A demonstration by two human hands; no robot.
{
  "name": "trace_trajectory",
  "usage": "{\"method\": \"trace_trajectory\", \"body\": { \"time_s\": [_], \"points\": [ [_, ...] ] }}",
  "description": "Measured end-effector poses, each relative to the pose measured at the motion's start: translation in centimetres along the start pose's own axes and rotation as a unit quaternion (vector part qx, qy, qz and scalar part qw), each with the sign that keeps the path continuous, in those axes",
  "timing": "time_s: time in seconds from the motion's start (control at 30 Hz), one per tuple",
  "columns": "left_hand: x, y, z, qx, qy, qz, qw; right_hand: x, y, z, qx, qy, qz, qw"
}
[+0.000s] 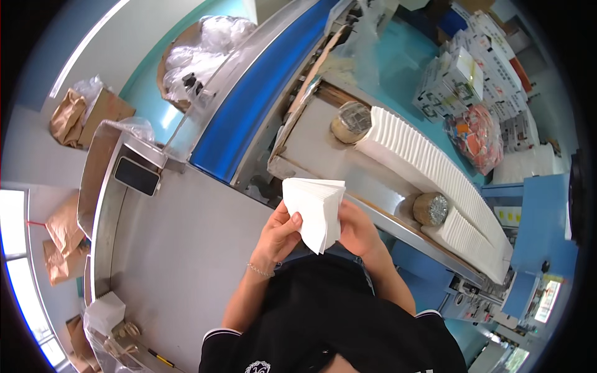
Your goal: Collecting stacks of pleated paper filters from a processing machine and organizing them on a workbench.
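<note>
My left hand (pixel 278 235) is gripping a stack of white folded sheets (pixel 314 208), its thumb pressing across the front face and its fingers going out of sight behind; my right hand (pixel 357 229) is resting against the stack's right edge, its fingertips hiding behind the paper, so I cannot tell how firmly they are closing. The stack is sitting between my two hands, its leaves fanning slightly apart along the top. A bracelet (pixel 260 270) is circling my left wrist. Just beyond my right hand, the near rim of a long tray (pixel 329 155) is standing between me and the long row of white folded sheets (pixel 429 158) inside. A round weight (pixel 351 122) is leaning on that row's far end, and a second weight (pixel 430 209) is blocking the end of a shorter row (pixel 463 236). Further out, a blue conveyor belt (pixel 261 87) is running away ahead, a phone (pixel 136 176) is lying at the edge of the grey table (pixel 186 242) on my left, and cartons (pixel 454 78) are standing in a pile at far right.
</note>
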State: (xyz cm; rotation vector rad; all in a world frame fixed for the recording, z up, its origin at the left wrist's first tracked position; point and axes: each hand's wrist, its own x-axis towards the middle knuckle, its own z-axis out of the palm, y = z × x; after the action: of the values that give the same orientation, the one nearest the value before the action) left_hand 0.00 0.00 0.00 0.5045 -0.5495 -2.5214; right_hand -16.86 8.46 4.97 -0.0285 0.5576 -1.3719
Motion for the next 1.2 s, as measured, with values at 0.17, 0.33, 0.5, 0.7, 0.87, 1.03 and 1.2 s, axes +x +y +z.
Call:
{"method": "trace_trajectory", "body": {
  "time_s": [0.17,0.33,0.5,0.7,0.87,1.03,1.2],
  "points": [
    [-2.4,0.9,-1.4,-0.034,0.065,0.005,0.997,1.3,2.0,0.9,-0.59,0.129,-0.232,0.763],
    [-5.6,0.9,-3.3,-0.029,0.14,0.071,0.987,2.6,2.6,0.5,-0.217,0.156,-0.221,0.938],
    [-8.6,1.8,-6.4,-0.047,0.18,0.106,0.977,3.0,3.1,0.9,-0.164,0.113,-0.151,0.968],
    [-10.4,2.9,-5.6,0.04,0.258,0.169,0.95,4.2,4.0,2.2,-0.092,0.1,-0.081,0.987],
    [-11.2,3.8,-3.8,0.423,0.438,0.299,0.734,6.6,5.9,0.3,-0.263,0.156,0.012,0.952],
    [-12.2,5.5,-2.3,0.643,0.399,0.443,0.48,11.8,8.7,-1.0,-0.263,0.153,0.091,0.948],
    [-12.5,5.5,-1.6,0.66,0.394,0.479,0.425,20.4,9.8,0.1,-0.283,0.117,0.076,0.949]
  ]
}}
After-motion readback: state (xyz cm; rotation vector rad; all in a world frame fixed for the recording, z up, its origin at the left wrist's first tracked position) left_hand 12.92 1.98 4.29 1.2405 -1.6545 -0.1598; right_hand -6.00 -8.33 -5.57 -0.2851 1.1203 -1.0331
